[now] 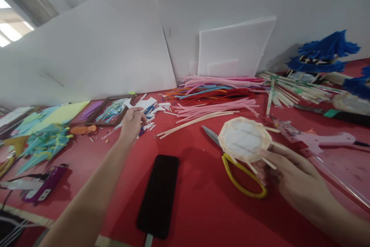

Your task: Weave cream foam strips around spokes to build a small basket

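My right hand [289,170] grips the lower right edge of a round white disc [244,139] with a cream rim and several short sticks poking out. Beneath the disc lie scissors [245,185] with yellow handles, blades toward the upper left. My left hand [133,121] reaches out at left centre, fingers pinched on a small white strip [128,103]. Around it are a pile of white scraps [148,105] and a framed tray [95,122] of thin coloured pieces.
A black phone [158,197] lies at front centre. Pink pipe cleaners [214,109] and wooden sticks [283,89] sit farther back. At right are a pink glue gun [323,141] and a blue-roofed model [320,56]. A purple power strip [46,185] is at left.
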### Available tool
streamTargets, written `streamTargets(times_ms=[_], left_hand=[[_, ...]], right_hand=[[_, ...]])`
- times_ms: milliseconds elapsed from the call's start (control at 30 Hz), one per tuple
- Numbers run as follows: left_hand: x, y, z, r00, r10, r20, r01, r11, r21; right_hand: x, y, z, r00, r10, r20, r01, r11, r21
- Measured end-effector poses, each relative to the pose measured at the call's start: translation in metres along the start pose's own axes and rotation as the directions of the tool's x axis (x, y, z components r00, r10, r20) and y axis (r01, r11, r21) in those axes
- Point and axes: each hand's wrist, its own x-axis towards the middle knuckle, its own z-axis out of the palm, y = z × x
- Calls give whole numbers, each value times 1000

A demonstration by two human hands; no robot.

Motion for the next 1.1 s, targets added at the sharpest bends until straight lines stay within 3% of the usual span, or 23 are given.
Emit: streamTargets(times_ms=[167, 333, 533, 733, 800, 933, 1033, 1100], left_hand=[[-4, -2, 1, 987, -21, 158, 29, 998, -48], [-9, -17, 5, 976, 15, 217, -4, 999, -48], [-6, -24, 5, 980, 80, 182, -75, 997, -37], [-15, -10, 2, 953, 203, 225, -210, 978, 6], [-19, -4, 1, 931, 282, 232, -297, 954, 29], [-23, 5, 0, 843, 497, 207, -530, 833, 156], [-25, 10, 5, 836, 522, 167, -546, 822, 163], [-26, 14, 9, 860, 491, 137, -506, 855, 117]], right_hand=[[0, 2, 0, 1000, -12, -7, 12, 1000, -15], [0, 7, -4, 999, -43, 28, 44, 999, -24], [1, 6, 3, 994, 54, -100, -54, 999, 1], [0, -1, 10, 980, 134, -144, -134, 991, 8], [0, -4, 11, 979, 128, -158, -128, 992, 10], [-2, -5, 11, 985, 102, -140, -98, 995, 29], [-3, -5, 10, 986, 105, -129, -101, 994, 39], [-5, -7, 11, 987, 105, -125, -101, 994, 33]])
